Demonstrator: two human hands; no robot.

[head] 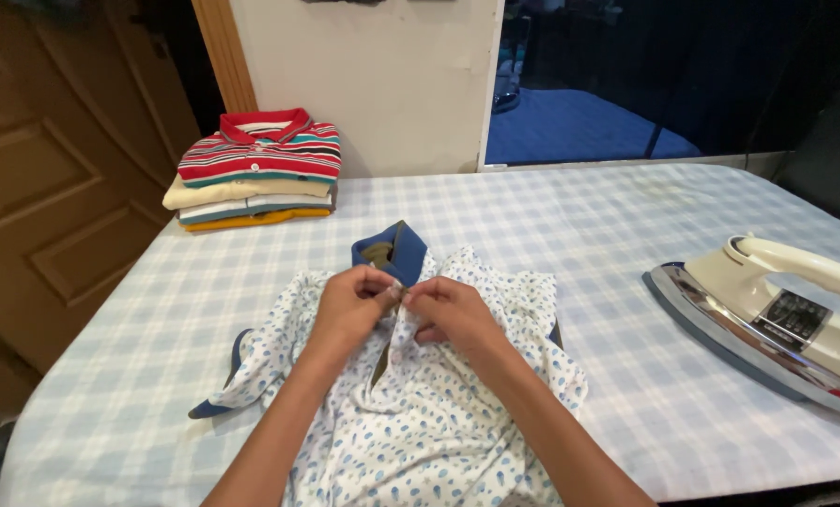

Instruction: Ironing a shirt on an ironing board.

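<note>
A white shirt with small blue prints [420, 422] lies crumpled on the checked table, its blue collar [396, 252] standing up at the far side. My left hand [352, 302] and my right hand [450, 312] meet just below the collar. Both pinch the shirt's front placket between fingertips, thumbs almost touching each other. A blue sleeve cuff [215, 406] sticks out at the shirt's left.
A cream electric iron [767, 319] rests tilted on its side at the right of the checkered table cover [579, 216]. A stack of folded shirts [255, 169], striped red on top, sits at the back left by a wooden door [53, 178].
</note>
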